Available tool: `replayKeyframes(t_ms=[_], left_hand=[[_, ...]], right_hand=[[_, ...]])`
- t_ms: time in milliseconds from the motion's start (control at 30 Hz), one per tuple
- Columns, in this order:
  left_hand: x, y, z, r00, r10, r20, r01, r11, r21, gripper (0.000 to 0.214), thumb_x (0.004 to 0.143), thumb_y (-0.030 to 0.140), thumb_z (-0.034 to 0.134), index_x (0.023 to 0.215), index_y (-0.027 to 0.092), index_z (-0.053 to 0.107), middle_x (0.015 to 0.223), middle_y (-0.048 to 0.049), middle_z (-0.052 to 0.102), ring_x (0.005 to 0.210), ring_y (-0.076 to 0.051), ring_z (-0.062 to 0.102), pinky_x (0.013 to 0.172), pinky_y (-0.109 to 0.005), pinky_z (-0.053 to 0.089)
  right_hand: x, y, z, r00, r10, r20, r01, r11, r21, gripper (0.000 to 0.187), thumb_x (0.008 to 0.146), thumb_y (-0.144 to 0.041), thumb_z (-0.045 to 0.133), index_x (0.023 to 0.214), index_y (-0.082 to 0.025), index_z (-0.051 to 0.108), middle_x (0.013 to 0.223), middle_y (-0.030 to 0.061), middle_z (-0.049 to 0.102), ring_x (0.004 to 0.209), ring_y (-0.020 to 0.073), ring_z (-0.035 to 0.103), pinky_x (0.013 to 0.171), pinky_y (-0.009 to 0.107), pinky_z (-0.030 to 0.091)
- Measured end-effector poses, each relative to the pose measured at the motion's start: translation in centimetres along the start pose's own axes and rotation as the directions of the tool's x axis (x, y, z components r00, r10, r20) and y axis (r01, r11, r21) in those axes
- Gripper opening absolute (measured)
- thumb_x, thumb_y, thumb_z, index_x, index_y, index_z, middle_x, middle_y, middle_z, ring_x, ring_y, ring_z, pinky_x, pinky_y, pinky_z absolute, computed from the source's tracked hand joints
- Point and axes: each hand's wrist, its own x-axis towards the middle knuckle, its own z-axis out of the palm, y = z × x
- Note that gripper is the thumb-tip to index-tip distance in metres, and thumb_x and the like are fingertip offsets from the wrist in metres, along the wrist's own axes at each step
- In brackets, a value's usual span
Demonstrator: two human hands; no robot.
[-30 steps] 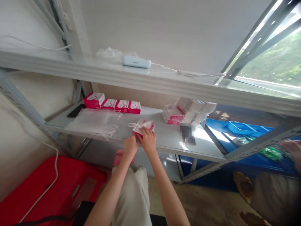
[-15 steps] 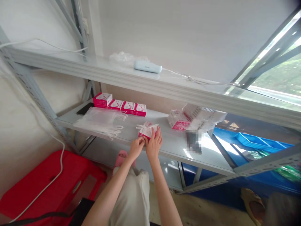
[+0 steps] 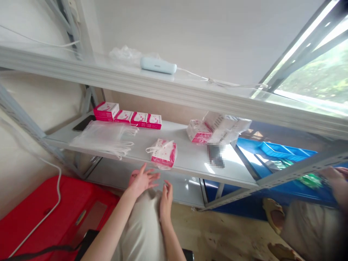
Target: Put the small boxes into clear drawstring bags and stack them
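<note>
A pink-and-white box in a clear drawstring bag (image 3: 163, 153) lies at the front edge of the grey shelf (image 3: 187, 159), its white strings on top. My left hand (image 3: 145, 180), fingers spread and holding nothing, is in front of the shelf edge, below and left of that box. My right hand (image 3: 166, 197) hangs above my knee with its fingers loosely curved and apart, nothing in it. To the left lies a pile of clear drawstring bags (image 3: 100, 137) with white cords. Behind the pile stands a row of pink-and-white boxes (image 3: 140, 117), stacked at its left end.
A dark phone (image 3: 83, 123) lies left on the shelf. Right of the bagged box are a plastic-wrapped pink box (image 3: 199, 132) and a grey plastic package (image 3: 225, 127). A pale blue device (image 3: 158, 65) sits on the upper shelf. Another person's hand (image 3: 335, 183) is far right.
Both hands have let go of the bagged box and drawn back toward me, off the shelf. The box stays on the shelf. Another person's hand has come in at the right.
</note>
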Motion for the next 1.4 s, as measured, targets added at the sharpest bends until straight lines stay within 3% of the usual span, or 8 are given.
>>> replayKeyframes(t_ms=[133,367,533,667,867,1100,1200,1400], left_hand=[[-0.8,2.8,2.3,0.979,-0.131,-0.155,0.116,0.988,-0.103,0.056,0.087,0.067,0.024,0.09,0.019,0.052,0.097,-0.0127,0.066,0.089,-0.023,0.066,0.083,-0.047,0.051],[-0.1,4.3,7.4,0.955,-0.112,-0.273,0.133,0.989,0.061,0.041,0.087,0.059,0.036,0.103,0.025,0.051,0.103,-0.0047,0.065,0.087,-0.02,0.066,0.085,-0.045,0.049],[2.2,2.4,7.1,0.92,0.057,-0.388,0.065,0.953,0.294,0.048,0.087,0.062,0.031,0.113,0.027,0.052,0.106,-0.0051,0.066,0.084,-0.02,0.067,0.076,-0.037,0.05],[3.2,0.6,7.5,0.888,0.106,-0.447,0.024,0.961,0.275,0.056,0.087,0.064,0.025,0.117,0.025,0.051,0.108,-0.0075,0.065,0.088,-0.023,0.067,0.076,-0.039,0.05],[3.2,-0.9,7.4,0.924,0.206,-0.323,-0.118,0.955,0.271,0.042,0.085,0.052,0.051,0.112,0.021,0.058,0.094,-0.0088,0.069,0.096,-0.024,0.064,0.079,-0.036,0.051],[2.6,-1.8,7.0,0.91,0.244,-0.334,-0.178,0.96,0.216,0.041,0.085,0.053,0.052,0.103,0.017,0.06,0.082,-0.0081,0.068,0.085,-0.021,0.066,0.068,-0.028,0.052],[2.5,-1.4,7.7,0.902,0.251,-0.352,-0.176,0.957,0.232,0.045,0.083,0.057,0.052,0.105,0.018,0.059,0.077,-0.0049,0.067,0.075,-0.02,0.067,0.058,-0.026,0.05],[1.3,-1.8,8.6,0.892,0.208,-0.401,-0.135,0.97,0.202,0.055,0.08,0.064,0.047,0.104,0.016,0.058,0.074,-0.0038,0.065,0.058,-0.016,0.065,0.044,-0.022,0.038]], right_hand=[[-1.2,2.0,0.6,0.973,0.053,0.224,-0.056,0.998,0.01,0.029,0.083,-0.034,0.04,0.089,-0.019,0.064,0.094,0.0085,0.069,0.092,0.0225,0.062,0.088,0.036,0.046],[-1.3,1.3,0.4,0.965,0.054,0.255,-0.05,0.999,-0.021,0.028,0.078,-0.026,0.04,0.082,-0.021,0.067,0.088,0.0056,0.07,0.087,0.0221,0.064,0.084,0.034,0.047],[-1.1,1.7,0.1,0.966,0.064,0.249,-0.056,0.998,-0.036,0.03,0.077,-0.024,0.039,0.082,-0.021,0.068,0.088,0.0056,0.071,0.087,0.0222,0.064,0.084,0.034,0.048],[-0.9,2.1,0.2,0.962,0.072,0.264,-0.068,0.997,-0.022,0.03,0.076,-0.023,0.038,0.08,-0.02,0.068,0.087,0.0063,0.072,0.087,0.022,0.064,0.084,0.033,0.047],[-1.1,2.3,-0.1,0.959,0.074,0.274,-0.078,0.997,0.002,0.031,0.077,-0.026,0.039,0.083,-0.018,0.069,0.087,0.0069,0.072,0.085,0.0205,0.064,0.084,0.032,0.047],[-0.7,2.6,-0.5,0.953,0.133,0.273,-0.159,0.984,0.075,0.029,0.075,-0.036,0.047,0.077,-0.019,0.07,0.083,0.006,0.073,0.084,0.0216,0.064,0.086,0.034,0.046],[1.2,1.3,-1.4,0.926,0.184,0.329,-0.246,0.957,0.156,0.041,0.077,-0.053,0.048,0.076,-0.019,0.071,0.087,0.0086,0.073,0.087,0.0234,0.065,0.084,0.036,0.047],[7.5,-4.7,-6.1,0.857,0.322,0.402,-0.466,0.818,0.337,0.072,0.082,-0.075,0.03,0.107,-0.018,0.066,0.113,0.0136,0.067,0.102,0.0251,0.063,0.081,0.037,0.048]])
